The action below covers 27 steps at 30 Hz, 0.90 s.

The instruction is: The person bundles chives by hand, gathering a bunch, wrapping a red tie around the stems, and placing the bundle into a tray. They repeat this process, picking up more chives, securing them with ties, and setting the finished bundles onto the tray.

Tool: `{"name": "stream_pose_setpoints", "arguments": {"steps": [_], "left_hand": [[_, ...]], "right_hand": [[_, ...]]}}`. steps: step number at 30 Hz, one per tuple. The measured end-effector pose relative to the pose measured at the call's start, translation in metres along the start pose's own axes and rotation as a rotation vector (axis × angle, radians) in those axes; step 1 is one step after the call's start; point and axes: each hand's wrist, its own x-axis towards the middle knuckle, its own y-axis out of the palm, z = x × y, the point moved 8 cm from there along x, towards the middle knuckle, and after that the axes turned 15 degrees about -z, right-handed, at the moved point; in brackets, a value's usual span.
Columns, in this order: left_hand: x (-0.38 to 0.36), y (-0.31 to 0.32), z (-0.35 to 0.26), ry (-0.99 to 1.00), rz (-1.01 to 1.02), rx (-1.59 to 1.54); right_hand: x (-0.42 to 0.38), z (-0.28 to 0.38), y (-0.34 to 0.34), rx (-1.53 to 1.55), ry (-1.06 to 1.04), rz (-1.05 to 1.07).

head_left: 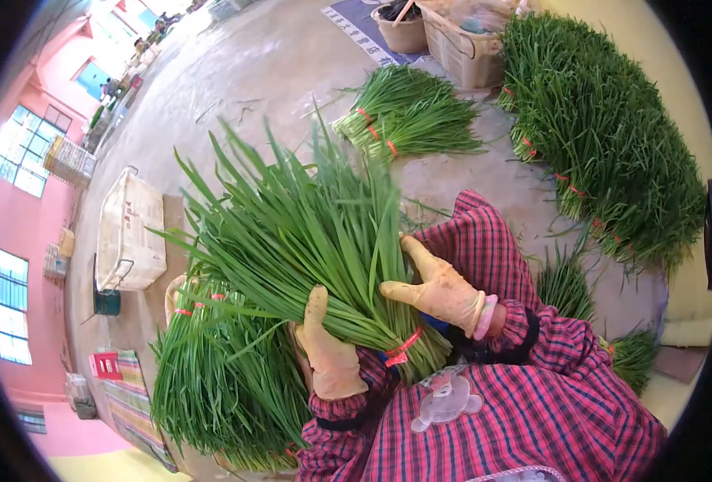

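A large bundle of long green leafy stalks [316,241] fans up and to the left in front of my body. A red tie [404,347] goes round its base. My left hand [328,349], in a pale yellow glove, grips the bundle's left side with the thumb up. On the right side, my gloved right hand [436,289] holds the same bundle, thumb lying across the leaves. The undersides of both hands' fingers are partly hidden behind the stalks. My sleeves and apron are red and dark plaid.
Tied bundles lie at the left [227,377], ahead on the floor [412,112] and in a long pile [605,145] at the right. A white crate [135,233] stands left. Ahead are a basket [464,48] and a bucket [398,32]. A striped mat [137,402] lies lower left.
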Motion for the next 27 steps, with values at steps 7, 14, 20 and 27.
{"name": "stream_pose_setpoints", "arguments": {"steps": [7, 14, 20, 27], "left_hand": [[0.004, 0.017, 0.002, 0.002, 0.046, -0.019], [-0.013, 0.01, -0.037, 0.37, 0.218, 0.293], [-0.014, 0.014, 0.013, -0.046, 0.396, 0.305], [0.009, 0.03, 0.034, -0.218, 0.304, -0.175]], "right_hand": [[-0.017, -0.004, 0.021, -0.021, -0.045, 0.084], [0.005, -0.031, -0.006, 0.678, 0.487, 0.119], [0.0, 0.003, -0.001, 0.622, 0.267, 0.272], [-0.003, 0.021, -0.002, 0.032, -0.238, 0.093]]}}
